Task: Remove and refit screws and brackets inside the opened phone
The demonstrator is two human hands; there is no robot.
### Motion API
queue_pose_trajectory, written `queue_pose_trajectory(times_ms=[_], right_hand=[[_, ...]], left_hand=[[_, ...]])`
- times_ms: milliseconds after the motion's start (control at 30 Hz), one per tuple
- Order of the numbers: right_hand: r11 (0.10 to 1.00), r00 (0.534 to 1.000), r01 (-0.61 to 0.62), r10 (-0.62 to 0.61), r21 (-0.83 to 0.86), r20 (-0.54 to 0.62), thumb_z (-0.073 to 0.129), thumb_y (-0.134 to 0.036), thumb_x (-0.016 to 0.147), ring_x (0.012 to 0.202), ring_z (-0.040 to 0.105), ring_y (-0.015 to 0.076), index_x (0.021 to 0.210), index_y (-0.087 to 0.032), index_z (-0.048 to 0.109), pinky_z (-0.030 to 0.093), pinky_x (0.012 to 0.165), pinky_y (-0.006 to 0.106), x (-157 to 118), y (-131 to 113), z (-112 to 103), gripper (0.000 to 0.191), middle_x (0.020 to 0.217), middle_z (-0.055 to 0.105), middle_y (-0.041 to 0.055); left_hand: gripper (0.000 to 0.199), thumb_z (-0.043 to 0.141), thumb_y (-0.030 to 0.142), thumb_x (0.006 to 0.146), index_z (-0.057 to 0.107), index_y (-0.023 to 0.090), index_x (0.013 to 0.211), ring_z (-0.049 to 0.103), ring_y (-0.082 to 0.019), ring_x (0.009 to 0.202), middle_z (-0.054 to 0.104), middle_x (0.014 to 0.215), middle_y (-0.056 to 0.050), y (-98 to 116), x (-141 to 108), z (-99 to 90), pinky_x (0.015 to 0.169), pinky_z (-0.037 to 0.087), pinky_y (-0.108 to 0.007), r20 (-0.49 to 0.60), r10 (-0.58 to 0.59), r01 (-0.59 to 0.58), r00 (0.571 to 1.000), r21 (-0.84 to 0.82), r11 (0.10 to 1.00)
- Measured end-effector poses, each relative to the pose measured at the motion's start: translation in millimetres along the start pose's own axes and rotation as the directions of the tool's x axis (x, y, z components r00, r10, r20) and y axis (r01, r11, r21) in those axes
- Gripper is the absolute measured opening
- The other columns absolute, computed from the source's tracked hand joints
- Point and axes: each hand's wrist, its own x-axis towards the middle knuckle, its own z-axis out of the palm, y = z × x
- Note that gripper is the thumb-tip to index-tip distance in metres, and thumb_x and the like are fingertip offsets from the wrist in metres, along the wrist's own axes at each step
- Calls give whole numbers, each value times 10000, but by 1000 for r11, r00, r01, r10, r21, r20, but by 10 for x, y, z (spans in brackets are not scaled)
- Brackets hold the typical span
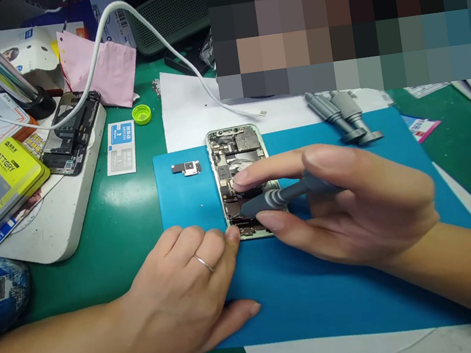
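An opened smartphone (244, 178) lies on a blue mat (330, 303), its circuit boards and inner parts exposed. My left hand (189, 287) is curled, with the index fingertip pressed against the phone's lower left corner and the thumb lying apart over the mat. A ring is on one of its fingers. In my right hand (364, 200) is a grey screwdriver (277, 199), slanting down to the left over the lower part of the phone. Its tip is hard to make out. The right index fingertip hovers over or touches the phone's middle; I cannot tell which.
Left of the phone lies a small metal-and-black part (186, 169). More grey screwdrivers (336, 117) rest at the mat's back right. A white cable (126, 5) arches overhead. At left stand a white device (68, 221) with another opened phone (71, 134), boxes and a green cap (142, 114).
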Motion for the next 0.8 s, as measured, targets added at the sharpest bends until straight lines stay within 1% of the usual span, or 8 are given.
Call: queue_pose_trajectory(times_ms=[133, 267, 300, 367, 467, 500, 667, 800], right_hand=[[997, 1000, 16, -16, 71, 2, 645, -7, 853, 1134, 726, 232, 1593, -347, 272, 669, 927, 369, -1, -9, 14, 896, 1306, 703, 83], [996, 995, -80, 76, 51, 71, 680, -75, 882, 1082, 743, 201, 1483, -301, 480, 654, 941, 303, -9, -23, 21, 672, 1228, 739, 85], [995, 995, -79, 76, 52, 70, 683, -78, 885, 1048, 752, 189, 1477, -291, 484, 655, 928, 282, -13, -27, 29, 660, 1213, 745, 85], [997, 998, -43, 41, 64, 42, 674, -55, 889, 1003, 762, 167, 1542, -308, 376, 655, 909, 260, -22, -35, 52, 762, 1231, 742, 77], [997, 1000, -12, 11, 72, 17, 651, -27, 897, 996, 764, 157, 1600, -355, 211, 659, 901, 268, -26, -46, 82, 893, 1265, 729, 61], [997, 1000, -13, 12, 70, 18, 651, -29, 898, 990, 765, 159, 1602, -359, 206, 662, 892, 272, -26, -49, 86, 895, 1258, 732, 58], [999, 999, -27, 26, 45, 33, 656, -59, 903, 972, 767, 168, 1567, -356, 319, 664, 868, 266, -12, -57, 75, 801, 1218, 749, 59], [999, 1000, 17, -16, 44, -24, 629, -51, 911, 899, 776, 167, 1618, -325, 191, 674, 835, 270, 18, -54, 88, 876, 1194, 759, 60]], left_hand=[[641, 489, 523, 1002, 542, -5, 1361, 547, -270, 855, 652, 1084, -128, 0, -5, -9, 710, 442, -414, 24, -12, 13, 1000, -10, 1000], [645, 467, 540, 1006, 552, 6, 1358, 556, -269, 838, 655, 1063, -124, 0, 1, -17, 682, 445, -413, 38, -22, 22, 999, -17, 1000], [641, 467, 537, 1007, 554, 6, 1357, 558, -270, 839, 655, 1062, -124, 0, 3, -15, 680, 446, -415, 37, -24, 25, 999, -18, 1000], [636, 470, 528, 1008, 550, 4, 1360, 563, -272, 848, 655, 1069, -127, -2, 7, -8, 678, 448, -417, 33, -25, 25, 999, -19, 999], [634, 476, 519, 1008, 541, 0, 1367, 564, -273, 845, 655, 1077, -129, -4, 6, 3, 668, 448, -417, 31, -20, 20, 999, -15, 1000], [635, 475, 519, 1009, 540, 0, 1368, 563, -272, 841, 654, 1077, -129, -4, 5, 5, 666, 447, -416, 33, -19, 20, 999, -12, 1000], [634, 462, 520, 1013, 540, 0, 1368, 561, -269, 832, 653, 1071, -127, 1, -1, 1, 664, 446, -414, 34, -20, 21, 999, -13, 1000], [633, 471, 516, 1012, 540, -3, 1366, 561, -269, 839, 655, 1072, -126, 8, 3, -10, 665, 445, -413, 39, -18, 18, 999, -14, 1000]])
